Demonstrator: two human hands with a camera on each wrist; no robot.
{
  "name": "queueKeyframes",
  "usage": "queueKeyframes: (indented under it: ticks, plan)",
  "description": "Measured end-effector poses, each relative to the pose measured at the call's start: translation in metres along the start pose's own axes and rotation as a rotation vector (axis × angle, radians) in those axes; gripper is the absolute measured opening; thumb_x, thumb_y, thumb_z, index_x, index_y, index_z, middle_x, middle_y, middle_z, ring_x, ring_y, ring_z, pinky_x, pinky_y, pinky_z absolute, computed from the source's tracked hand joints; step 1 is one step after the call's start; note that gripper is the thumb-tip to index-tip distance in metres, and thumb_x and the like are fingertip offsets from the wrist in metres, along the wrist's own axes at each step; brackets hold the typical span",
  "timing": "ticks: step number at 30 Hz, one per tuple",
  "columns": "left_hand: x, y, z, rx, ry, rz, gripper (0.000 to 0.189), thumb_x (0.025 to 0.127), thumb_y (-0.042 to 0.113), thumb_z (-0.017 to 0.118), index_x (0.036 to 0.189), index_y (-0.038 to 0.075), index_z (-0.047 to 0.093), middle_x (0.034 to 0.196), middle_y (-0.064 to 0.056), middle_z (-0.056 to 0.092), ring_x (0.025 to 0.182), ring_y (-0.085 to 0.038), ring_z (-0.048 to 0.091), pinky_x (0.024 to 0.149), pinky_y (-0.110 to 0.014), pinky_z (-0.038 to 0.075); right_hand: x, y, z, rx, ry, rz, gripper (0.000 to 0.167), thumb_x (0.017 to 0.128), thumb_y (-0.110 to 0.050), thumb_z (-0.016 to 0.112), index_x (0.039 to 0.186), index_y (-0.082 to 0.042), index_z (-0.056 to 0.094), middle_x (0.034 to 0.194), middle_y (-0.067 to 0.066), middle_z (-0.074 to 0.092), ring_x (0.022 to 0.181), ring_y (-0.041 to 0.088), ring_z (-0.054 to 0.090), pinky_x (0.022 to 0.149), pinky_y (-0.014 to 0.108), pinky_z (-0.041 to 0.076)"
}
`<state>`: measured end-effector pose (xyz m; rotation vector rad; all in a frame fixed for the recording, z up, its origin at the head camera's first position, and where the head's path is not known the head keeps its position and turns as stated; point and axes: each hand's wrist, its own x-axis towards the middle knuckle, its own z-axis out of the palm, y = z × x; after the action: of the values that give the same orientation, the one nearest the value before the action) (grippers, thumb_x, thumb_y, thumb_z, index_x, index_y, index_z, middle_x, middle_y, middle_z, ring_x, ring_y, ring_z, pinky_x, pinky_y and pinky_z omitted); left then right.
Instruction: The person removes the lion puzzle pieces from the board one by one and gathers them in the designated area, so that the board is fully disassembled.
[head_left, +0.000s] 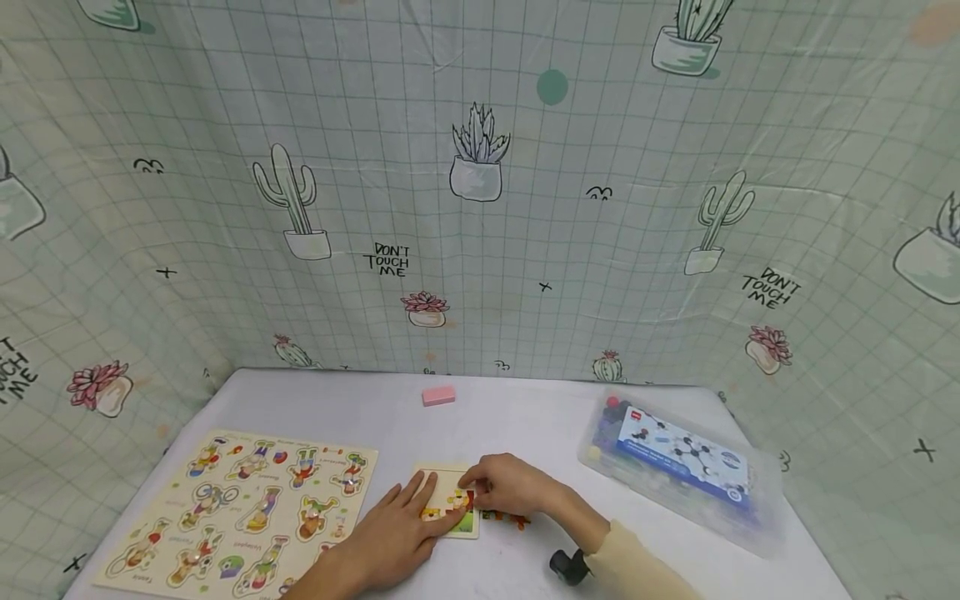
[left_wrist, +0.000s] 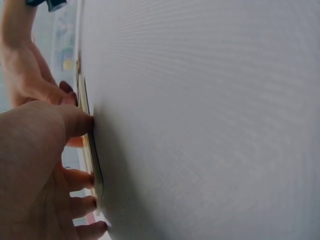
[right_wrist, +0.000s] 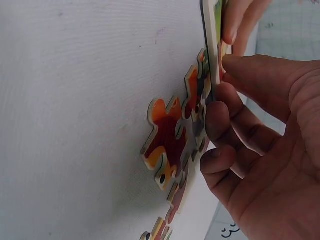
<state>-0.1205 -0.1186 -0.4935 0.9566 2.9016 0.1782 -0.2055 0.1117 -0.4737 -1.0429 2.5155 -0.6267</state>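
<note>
A small wooden jigsaw board (head_left: 444,479) lies in front of me, with colourful pieces in its lower part. My left hand (head_left: 401,529) rests over its left side, fingers spread and fingertips on the board; the left wrist view shows them along the board's edge (left_wrist: 90,155). At the board's right edge my right hand (head_left: 517,483) has its thumb and index finger pinching a jigsaw piece (right_wrist: 223,50), mostly hidden by the fingers. Its other fingers are curled. Loose jigsaw pieces (right_wrist: 167,132) with orange, dark red and yellow print lie beside the board, partly beneath the right hand.
To the left lies a large wooden puzzle board (head_left: 288,492) with sports figures. A pink block (head_left: 438,396) sits farther back. At the right stands a clear plastic case (head_left: 600,462) with a blue-and-white label. A black device (head_left: 567,567) is by the right wrist.
</note>
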Motion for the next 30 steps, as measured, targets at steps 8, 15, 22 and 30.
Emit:
queueKeyframes:
  ticks: [8,15,22,30]
  plan:
    - [-0.001,0.002,-0.002,-0.002,0.007,0.001,0.047,0.103,0.032,0.051,0.148,0.045,0.048,0.157,-0.021,0.039,0.147,-0.042,0.032,0.107,-0.060,0.039,0.005,-0.004,0.001,-0.024,-0.005,0.009,0.024,0.093,-0.015,0.072,0.116,-0.014,0.076,0.079,-0.013,0.055,0.065,0.000,0.048,0.063,0.018,0.044]
    - [-0.003,0.001,0.004,-0.007,0.023,-0.002,0.047,0.105,0.035,0.048,0.151,0.046,0.042,0.159,-0.021,0.035,0.148,-0.042,0.029,0.108,-0.062,0.036,0.007,-0.008,0.002,-0.041,0.012,0.009,0.020,0.092,-0.012,0.071,0.111,-0.014,0.077,0.081,-0.013,0.055,0.068,0.001,0.049,0.065,0.018,0.044]
    - [-0.004,-0.002,0.012,-0.054,0.045,0.029,0.046,0.108,0.042,0.039,0.154,0.043,0.038,0.162,-0.014,0.032,0.148,-0.045,0.026,0.107,-0.066,0.033,0.008,-0.011,0.003,-0.017,0.034,0.025,0.018,0.092,-0.008,0.069,0.107,-0.013,0.077,0.081,-0.011,0.056,0.069,0.001,0.049,0.066,0.019,0.045]
    - [-0.005,-0.001,0.008,-0.040,0.026,0.039,0.047,0.108,0.040,0.038,0.155,0.042,0.037,0.163,-0.006,0.032,0.149,-0.042,0.026,0.110,-0.064,0.032,0.009,-0.012,0.003,-0.001,0.039,0.030,0.016,0.092,-0.006,0.068,0.105,-0.012,0.076,0.082,-0.011,0.055,0.070,0.001,0.049,0.067,0.019,0.046]
